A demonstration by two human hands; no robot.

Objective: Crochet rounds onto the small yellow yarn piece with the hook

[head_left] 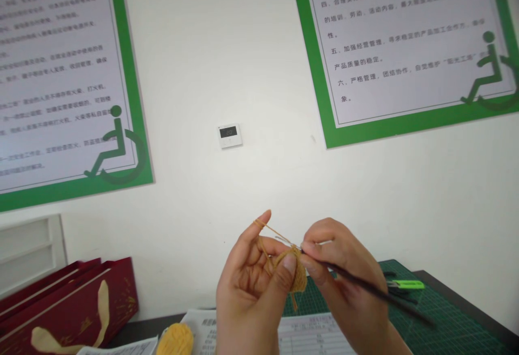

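Observation:
My left hand (255,285) pinches a small piece of tan crochet work (299,278) between thumb and fingers. Tan yarn (275,232) loops round its raised index finger and runs down to the work. A short yarn tail hangs below the piece. In my right hand (348,274) is a crochet hook (365,285) with a long dark handle, held like a pencil. The hook's thin metal end meets the top edge of the crochet work, close to the left thumb. Exactly how the tip sits in the stitches is too small to tell.
A yellow yarn ball (175,340) and printed sheets (316,336) lie on the table below my hands. Behind is a green cutting mat (438,320) with a bright green cutter (407,284). Dark red gift bags (77,312) stand at left, before a wall with posters.

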